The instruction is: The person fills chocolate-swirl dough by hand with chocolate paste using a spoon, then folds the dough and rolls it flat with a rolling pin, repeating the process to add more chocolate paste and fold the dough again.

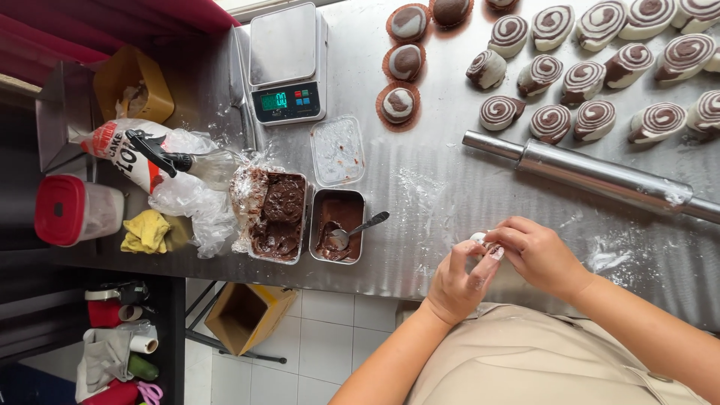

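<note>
Both hands (499,266) pinch dough piece (480,240); rolling pin (592,174) beyond

Dough piece (480,241) mostly hidden behind fingers (466,259).

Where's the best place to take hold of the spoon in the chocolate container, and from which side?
Take the spoon by its handle end, coming from the right of the metal container. The bowl lies sunk in the chocolate filling, while the handle slants up over the container's right rim, clean and clear. Both hands, left hand and right hand, are busy pinching dough.

Brushed steel table (450,195), glossy metal rolling pin (592,174), yellow cloth (146,231).
</note>
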